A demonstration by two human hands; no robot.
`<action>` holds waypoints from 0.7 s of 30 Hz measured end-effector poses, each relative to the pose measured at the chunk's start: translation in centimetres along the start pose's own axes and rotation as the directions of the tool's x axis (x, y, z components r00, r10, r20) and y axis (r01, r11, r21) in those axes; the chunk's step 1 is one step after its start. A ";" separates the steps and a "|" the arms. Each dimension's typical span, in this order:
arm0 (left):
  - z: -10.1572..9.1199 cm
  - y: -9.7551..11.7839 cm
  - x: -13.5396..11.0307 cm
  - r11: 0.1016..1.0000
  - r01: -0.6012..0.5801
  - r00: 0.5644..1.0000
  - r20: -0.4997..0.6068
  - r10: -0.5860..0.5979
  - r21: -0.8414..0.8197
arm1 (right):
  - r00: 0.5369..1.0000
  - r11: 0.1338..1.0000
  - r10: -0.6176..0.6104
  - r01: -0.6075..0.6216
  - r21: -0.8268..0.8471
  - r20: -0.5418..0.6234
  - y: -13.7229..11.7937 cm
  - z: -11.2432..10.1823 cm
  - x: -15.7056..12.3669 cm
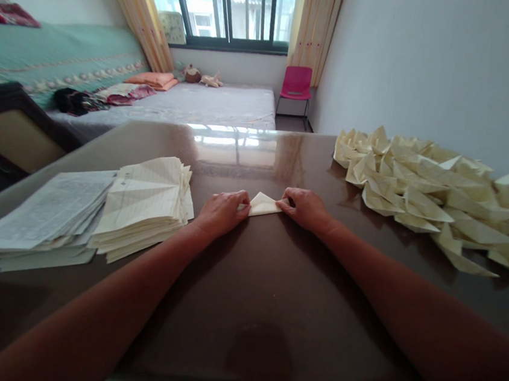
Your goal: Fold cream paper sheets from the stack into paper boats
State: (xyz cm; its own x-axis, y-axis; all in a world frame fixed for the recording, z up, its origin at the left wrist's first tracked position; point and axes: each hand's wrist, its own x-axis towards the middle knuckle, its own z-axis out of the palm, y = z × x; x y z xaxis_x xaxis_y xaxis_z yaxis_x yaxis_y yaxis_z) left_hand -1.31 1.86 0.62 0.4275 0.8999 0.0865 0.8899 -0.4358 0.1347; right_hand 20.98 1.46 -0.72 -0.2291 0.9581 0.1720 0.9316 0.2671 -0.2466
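Observation:
Between my hands, at the middle of the table, is a small cream sheet of folded paper (264, 206) with a pointed top and a straight lower edge. My left hand (225, 210) pinches its left end with closed fingers. At the opposite end, my right hand (303, 208) grips the right corner between thumb and fingers. A stack of cream lined paper (145, 194) lies left of my left hand. Off to the right of my right hand is a big heap of folded paper boats (419, 183) in the same cream colour.
The glossy brown table (269, 313) fills the foreground. A pile of printed white sheets (47, 211) sits at its left side. Beyond the table are a bed (227, 104), a pink chair (297, 83) and a window. A dark-framed chair or headboard (15, 129) stands at the left.

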 end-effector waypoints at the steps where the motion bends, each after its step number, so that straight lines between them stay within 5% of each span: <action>1: 0.1 0.0 0.0 1.000 -0.006 1.000 -0.001 0.006 0.005 | 1.000 1.000 0.005 -0.005 -0.011 0.005 -0.1 0.0 0.0; 11: 0.1 0.6 -0.7 0.996 -0.056 0.998 -0.008 0.057 0.076 | 0.999 0.999 0.033 -0.032 -0.042 0.022 -0.2 -0.1 0.1; 16: 0.2 0.8 -0.9 0.951 -0.263 0.958 -0.073 0.278 0.164 | 1.000 0.999 0.021 -0.020 -0.033 0.021 -0.2 -0.1 0.2; 21: 0.4 1.2 -0.9 0.887 -0.421 0.905 0.020 0.426 0.190 | 1.000 1.000 0.030 -0.030 -0.003 0.004 -0.1 0.3 0.1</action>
State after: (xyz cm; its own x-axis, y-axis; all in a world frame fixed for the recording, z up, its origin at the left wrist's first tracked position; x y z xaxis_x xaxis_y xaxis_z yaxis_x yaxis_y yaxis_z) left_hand -0.57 0.57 0.34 0.7687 0.6289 0.1163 0.6392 -0.7619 -0.1044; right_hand 20.78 1.56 -0.97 -0.2020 0.9661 0.1609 0.9388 0.2378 -0.2490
